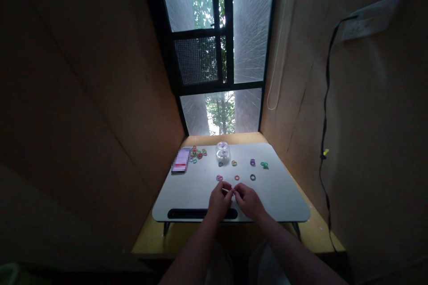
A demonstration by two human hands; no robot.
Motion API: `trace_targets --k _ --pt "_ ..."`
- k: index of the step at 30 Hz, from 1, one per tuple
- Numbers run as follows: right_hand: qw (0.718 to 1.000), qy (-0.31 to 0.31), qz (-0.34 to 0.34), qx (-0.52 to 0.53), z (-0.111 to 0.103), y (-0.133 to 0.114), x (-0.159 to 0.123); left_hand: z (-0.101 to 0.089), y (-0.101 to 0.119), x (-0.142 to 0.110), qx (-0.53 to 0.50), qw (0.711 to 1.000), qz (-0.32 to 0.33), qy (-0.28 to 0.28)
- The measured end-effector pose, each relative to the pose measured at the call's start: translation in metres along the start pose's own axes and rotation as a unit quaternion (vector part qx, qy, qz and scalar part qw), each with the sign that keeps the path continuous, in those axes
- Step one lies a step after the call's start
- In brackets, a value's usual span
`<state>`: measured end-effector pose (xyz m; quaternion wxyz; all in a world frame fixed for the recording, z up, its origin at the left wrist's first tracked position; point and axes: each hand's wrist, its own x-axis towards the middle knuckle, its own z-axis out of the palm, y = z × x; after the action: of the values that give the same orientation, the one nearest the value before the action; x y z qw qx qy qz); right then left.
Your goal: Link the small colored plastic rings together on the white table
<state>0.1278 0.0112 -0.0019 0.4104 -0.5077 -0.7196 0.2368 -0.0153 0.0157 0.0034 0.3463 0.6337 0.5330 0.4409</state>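
Note:
My left hand (219, 200) and my right hand (248, 201) meet over the near middle of a small white lap table (284, 196). Both pinch together at the fingertips on something tiny between them, too small to name. Small coloured rubber bands lie just beyond: a pink one (219, 177), a red one (237, 177), a dark one (253, 177). Farther back are a purple one (252, 162) and a green one (264, 165).
A small clear jar (223, 152) stands at the back middle. A heap of coloured bands (197, 153) lies beside a phone (181, 160) at the back left. A window rises behind, plain walls on both sides, and a black cable (325, 111) hangs on the right.

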Motion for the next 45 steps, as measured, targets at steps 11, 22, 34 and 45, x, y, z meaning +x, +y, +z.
trace_targets --k 11,22,34,45 --pt "1.000 0.015 0.012 -0.010 0.0009 0.0001 -0.0016 -0.0033 -0.0034 0.0001 -0.007 0.999 0.000 -0.052" --pt "1.000 0.026 0.011 -0.006 0.0006 0.0002 -0.0036 -0.0029 -0.0002 -0.0015 0.020 0.999 0.018 -0.039" --pt "0.999 0.026 0.005 -0.018 -0.0031 -0.0028 -0.0084 0.0013 0.0012 -0.0046 0.056 0.998 0.002 -0.003" --pt "1.000 0.017 -0.004 -0.011 -0.0031 -0.0017 -0.0077 0.0013 0.0021 -0.0035 0.070 0.998 0.001 0.009"
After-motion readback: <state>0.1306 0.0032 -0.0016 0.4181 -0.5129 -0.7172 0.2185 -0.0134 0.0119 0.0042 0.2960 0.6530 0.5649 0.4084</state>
